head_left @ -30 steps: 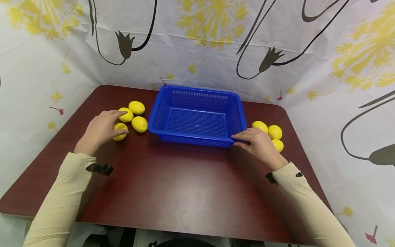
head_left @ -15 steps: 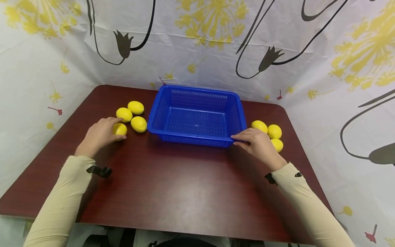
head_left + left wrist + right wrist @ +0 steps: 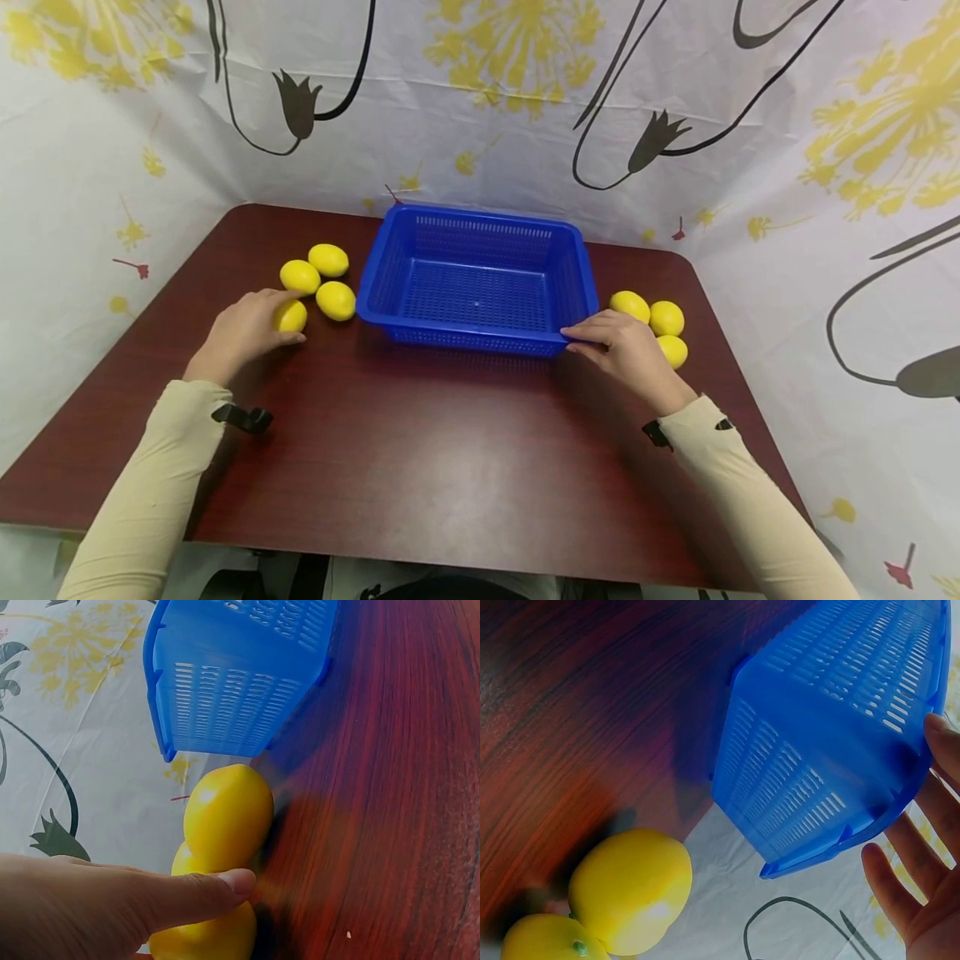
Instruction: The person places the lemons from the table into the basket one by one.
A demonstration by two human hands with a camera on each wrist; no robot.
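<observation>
At the left of the head view, my left hand (image 3: 243, 333) curls its thumb and fingers round a yellow lemon (image 3: 291, 317), partly hidden by the hand. Three more lemons lie just beyond it, the closest to the basket being this lemon (image 3: 335, 301). In the left wrist view the thumb lies across the gripped lemon (image 3: 217, 934). A blue plastic basket (image 3: 480, 330) with slotted walls stands at the back middle of the table. My right hand (image 3: 626, 350) pinches its front right corner, and the right wrist view has thumb and fingers at the basket's rim (image 3: 889, 814).
To the right of the basket, three lemons (image 3: 666, 319) sit together, one partly behind the right hand. The dark red wooden table (image 3: 450, 467) backs onto a white patterned sheet (image 3: 495, 158) that also hangs along both sides.
My left hand has come down and a little nearer, from over the left lemons to closing round the nearest one. My right hand stays at the basket's corner.
</observation>
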